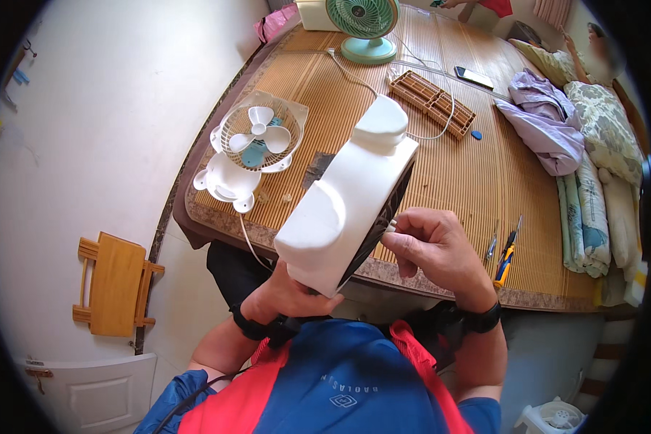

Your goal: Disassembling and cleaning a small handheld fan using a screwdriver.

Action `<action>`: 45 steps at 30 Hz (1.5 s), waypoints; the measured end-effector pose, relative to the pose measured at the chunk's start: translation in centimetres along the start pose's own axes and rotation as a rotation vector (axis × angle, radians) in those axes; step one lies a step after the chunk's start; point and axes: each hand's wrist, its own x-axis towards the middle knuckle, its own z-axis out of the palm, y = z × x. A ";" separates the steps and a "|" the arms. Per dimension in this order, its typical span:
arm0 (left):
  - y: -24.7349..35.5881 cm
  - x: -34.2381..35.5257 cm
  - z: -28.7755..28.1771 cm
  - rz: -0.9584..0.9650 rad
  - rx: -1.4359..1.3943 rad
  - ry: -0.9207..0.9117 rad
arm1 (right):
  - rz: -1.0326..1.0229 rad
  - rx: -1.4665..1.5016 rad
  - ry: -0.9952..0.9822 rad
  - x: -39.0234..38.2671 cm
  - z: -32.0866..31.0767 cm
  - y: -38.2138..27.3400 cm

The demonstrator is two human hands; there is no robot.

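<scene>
While left hand point(288, 295) grips housing point(365, 177) at near end, right hand point(435, 247) pinches small piece point(391, 226) alongside.

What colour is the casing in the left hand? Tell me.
The casing is white; it shows best in the head view.

We cannot make out the small piece point(391, 226) at the fingertips of the right hand point(437, 249), nor the parts inside the shadowed opening of the white housing point(354, 181), whose lower end hides some fingers of the left hand point(286, 295) from us. The top edge cuts off the green fan point(362, 20) and a person in red point(493, 6); the bottom edge crops a white object point(557, 418) that we cannot identify.
</scene>
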 end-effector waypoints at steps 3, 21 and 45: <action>-0.2 0.0 0.1 0.011 0.034 -0.017 | -0.014 -0.027 0.005 -0.1 -0.1 -0.1; 1.8 1.0 -1.0 0.020 0.180 -0.187 | 0.323 0.069 -0.358 0.4 -3.9 1.3; -0.1 1.4 -3.1 -0.005 0.336 -0.307 | 0.193 -0.127 -0.172 0.3 -2.0 -0.5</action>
